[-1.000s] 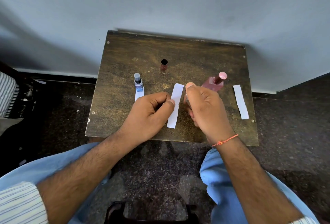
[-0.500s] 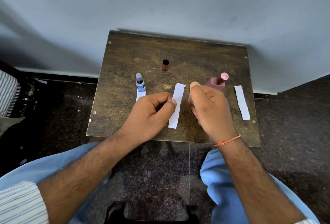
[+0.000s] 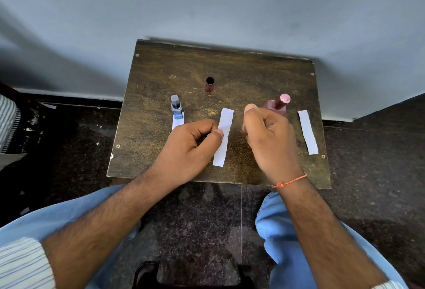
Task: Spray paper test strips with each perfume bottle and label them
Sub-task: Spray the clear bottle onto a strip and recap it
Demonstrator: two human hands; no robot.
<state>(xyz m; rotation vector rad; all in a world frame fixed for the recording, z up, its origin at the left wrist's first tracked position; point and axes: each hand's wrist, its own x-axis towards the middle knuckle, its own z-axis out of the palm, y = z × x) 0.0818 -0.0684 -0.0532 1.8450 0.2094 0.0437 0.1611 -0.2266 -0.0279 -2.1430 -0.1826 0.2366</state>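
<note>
Middle paper strip (image 3: 223, 136) flat on the table (image 3: 161, 77), my left hand (image 3: 190, 148) curled, thumb pinning its left edge. My right hand (image 3: 266, 136) fisted just right of it, contents hidden. Pink bottle (image 3: 277, 105) behind; blue bottle (image 3: 176, 109) far left, another strip (image 3: 308, 131) far right

The left hand (image 3: 190, 148) pinched the middle paper strip (image 3: 222, 136) on the wooden table (image 3: 253, 77). The curled right hand (image 3: 266, 136) hovered beside it, hiding the pink bottle (image 3: 279, 104) partly.
</note>
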